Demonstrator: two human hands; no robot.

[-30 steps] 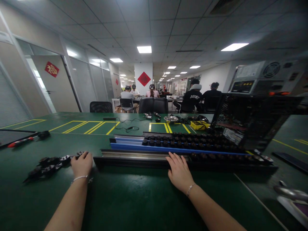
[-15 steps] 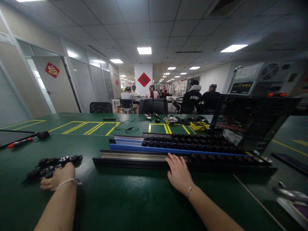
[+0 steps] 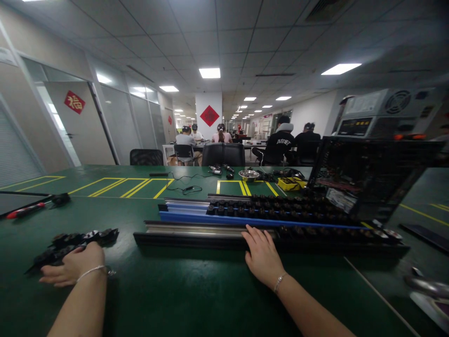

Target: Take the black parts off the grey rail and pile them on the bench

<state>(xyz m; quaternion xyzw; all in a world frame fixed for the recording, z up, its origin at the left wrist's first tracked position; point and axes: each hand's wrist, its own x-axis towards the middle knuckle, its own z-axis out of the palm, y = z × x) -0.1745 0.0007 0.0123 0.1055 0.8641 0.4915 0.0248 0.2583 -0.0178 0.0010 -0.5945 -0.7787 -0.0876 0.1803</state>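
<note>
On the green worktop, the half-open left hand has moved leftward beside the black parts, any grip hidden, so work apparently centres there, while the right hand, loosely spread, rests empty on the black rail.

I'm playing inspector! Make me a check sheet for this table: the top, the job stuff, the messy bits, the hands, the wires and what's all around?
Surface: green table, marked with yellow tape.
Job's things: black rail with dark parts along its right side; blue rail behind it; pile of black parts at left.
Clutter: red-handled tool, metal bowl, yellow basket, opened computer case.
Hands: left hand at the pile's near side, grip unclear; right hand lies over the black rail, fingers extended.
Cables: thin black cable loose beyond the rails.
Surroundings: office chairs and seated people beyond the table.
</note>
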